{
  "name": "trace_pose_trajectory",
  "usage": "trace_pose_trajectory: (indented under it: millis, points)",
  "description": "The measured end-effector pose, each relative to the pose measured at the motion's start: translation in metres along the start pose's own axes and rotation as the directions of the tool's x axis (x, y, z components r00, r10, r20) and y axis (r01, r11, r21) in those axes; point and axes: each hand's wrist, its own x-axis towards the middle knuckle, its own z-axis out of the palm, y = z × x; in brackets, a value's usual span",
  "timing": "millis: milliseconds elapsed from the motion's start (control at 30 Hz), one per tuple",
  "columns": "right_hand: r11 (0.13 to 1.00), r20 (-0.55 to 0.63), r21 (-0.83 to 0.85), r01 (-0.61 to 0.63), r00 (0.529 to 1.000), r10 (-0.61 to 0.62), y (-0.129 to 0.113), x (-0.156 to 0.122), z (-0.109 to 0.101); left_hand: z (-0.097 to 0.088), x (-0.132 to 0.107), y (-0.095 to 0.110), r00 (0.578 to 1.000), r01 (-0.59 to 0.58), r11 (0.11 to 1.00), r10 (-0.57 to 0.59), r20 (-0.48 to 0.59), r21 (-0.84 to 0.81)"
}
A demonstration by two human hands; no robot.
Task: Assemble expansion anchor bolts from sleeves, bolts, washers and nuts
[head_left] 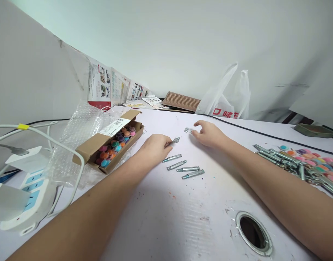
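Note:
Over the middle of the table, my left hand (pixel 156 148) is closed on a metal bolt (pixel 174 141), its threaded end with a nut pointing right. My right hand (pixel 208 133) is just across from it, thumb and index finger apart. Small shiny metal pieces (pixel 186 129), which look like nuts, lie by its fingertips; whether a finger touches one I cannot tell. Below the left hand several similar metal bolts (pixel 188 169) lie in a loose row.
A cardboard box (pixel 139 131) of coloured caps stands on bubble wrap (pixel 82 127) at left, near a power strip (pixel 37 203) with cables. On the right lie piled bolts (pixel 288 161) and coloured caps (pixel 323 163). A plastic bag (pixel 226 98) stands behind; a round hole (pixel 253 232) opens in front.

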Motion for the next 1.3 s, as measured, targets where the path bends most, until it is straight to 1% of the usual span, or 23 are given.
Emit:
trace_pose_trajectory:
  millis: [67, 167, 233, 300, 333, 400, 467, 533, 633, 733, 800, 867, 933, 1000, 1100, 1200, 1233, 1300]
  points:
    - [0.998, -0.003, -0.064, 0.01, 1.0, -0.011, 0.005, 0.006, 0.007, -0.001, 0.0, -0.001, 1.0, -0.003, 1.0, 0.002, 0.027, 0.022]
    - [0.994, 0.038, -0.102, 0.027, 0.999, -0.023, 0.009, 0.011, 0.011, -0.001, 0.002, -0.002, 0.999, -0.012, 0.999, 0.01, 0.052, 0.039]
    - [0.994, 0.045, -0.108, 0.033, 0.999, -0.028, 0.01, 0.012, 0.011, -0.002, 0.001, 0.0, 0.999, -0.015, 0.999, 0.013, 0.04, 0.053]
    - [0.994, 0.039, -0.105, 0.038, 0.999, -0.034, 0.011, 0.013, 0.01, -0.005, -0.002, 0.004, 1.0, -0.014, 0.997, 0.014, -0.01, 0.069]
    - [0.994, 0.032, -0.1, 0.041, 0.999, -0.038, 0.011, 0.013, 0.009, -0.006, -0.005, 0.006, 0.999, -0.028, 0.997, 0.031, -0.043, 0.074]
    - [0.996, 0.017, -0.077, 0.051, 0.999, -0.05, 0.011, 0.01, 0.007, -0.009, -0.012, 0.009, 0.991, -0.103, 0.992, 0.109, -0.074, 0.073]
    - [0.997, 0.003, -0.034, 0.07, 0.998, -0.07, 0.008, 0.005, 0.006, -0.011, -0.018, 0.009, 0.979, -0.195, 0.979, 0.198, -0.04, 0.059]
    - [0.994, -0.005, 0.021, 0.103, 0.995, -0.103, 0.004, -0.002, 0.005, -0.011, -0.023, 0.007, 0.976, -0.218, 0.975, 0.217, 0.026, 0.048]
    - [0.985, -0.016, 0.087, 0.152, 0.988, -0.151, -0.001, -0.012, 0.006, -0.01, -0.025, 0.003, 0.984, -0.163, 0.985, 0.158, 0.084, 0.059]
    - [0.98, -0.043, 0.119, 0.16, 0.987, -0.156, -0.003, -0.016, 0.011, -0.014, -0.026, 0.003, 0.991, -0.068, 0.992, 0.055, 0.12, 0.108]
    - [0.978, -0.053, 0.135, 0.159, 0.987, -0.153, -0.003, -0.017, 0.013, -0.018, -0.028, 0.005, 0.987, 0.014, 0.988, -0.038, 0.154, 0.154]
    - [0.975, -0.059, 0.15, 0.164, 0.986, -0.156, -0.003, -0.017, 0.014, -0.021, -0.03, 0.007, 0.976, 0.07, 0.982, -0.104, 0.193, 0.175]
    - [0.971, -0.069, 0.166, 0.172, 0.984, -0.162, -0.005, -0.018, 0.014, -0.023, -0.032, 0.007, 0.966, 0.097, 0.981, -0.133, 0.223, 0.168]
    - [0.966, -0.079, 0.185, 0.181, 0.982, -0.169, -0.008, -0.019, 0.013, -0.024, -0.031, 0.007, 0.963, 0.103, 0.983, -0.137, 0.23, 0.152]
    - [0.953, -0.078, 0.222, 0.206, 0.978, -0.193, -0.014, -0.023, 0.011, -0.026, -0.029, 0.007, 0.972, 0.109, 0.984, -0.135, 0.195, 0.139]
    - [0.917, -0.085, 0.301, 0.261, 0.965, -0.247, -0.022, -0.026, 0.01, -0.032, -0.027, 0.009, 0.992, 0.079, 0.99, -0.089, 0.086, 0.118]
    - [0.902, -0.074, 0.332, 0.277, 0.961, -0.268, -0.025, -0.028, 0.01, -0.033, -0.026, 0.01, 0.996, 0.067, 0.992, -0.072, 0.049, 0.104]
    - [0.872, -0.011, 0.394, 0.291, 0.95, -0.312, -0.032, -0.032, 0.008, -0.034, -0.024, 0.01, 0.999, 0.052, 0.996, -0.052, -0.008, 0.065]
